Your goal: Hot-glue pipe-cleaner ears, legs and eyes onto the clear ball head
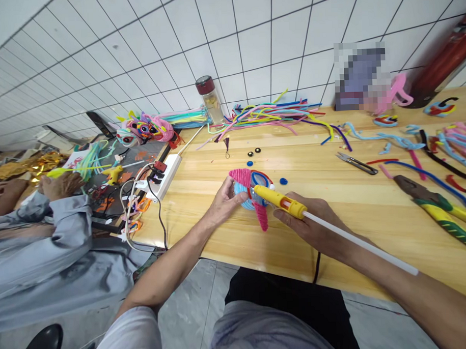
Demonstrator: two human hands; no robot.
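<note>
My left hand (223,203) is closed on the left side of a pipe-cleaner figure (243,199) with a light blue body and pink ear-like parts (261,217). My right hand (316,222) is wrapped round a yellow hot glue gun (274,197), and a long white glue stick (361,244) sticks out of its back. The gun's nozzle is at the figure's front, beside a blue ring; whether it touches cannot be made out. Small blue discs (283,181) and black rings (257,150) lie on the wooden table beyond the figure.
Pliers (428,198), snips (357,163) and loose pipe cleaners (269,114) lie on the table. A power strip (166,177) with cords stands left, a glass bottle (211,101) by the wall. At far left another person's hand (61,184) works near a second glue gun (114,174).
</note>
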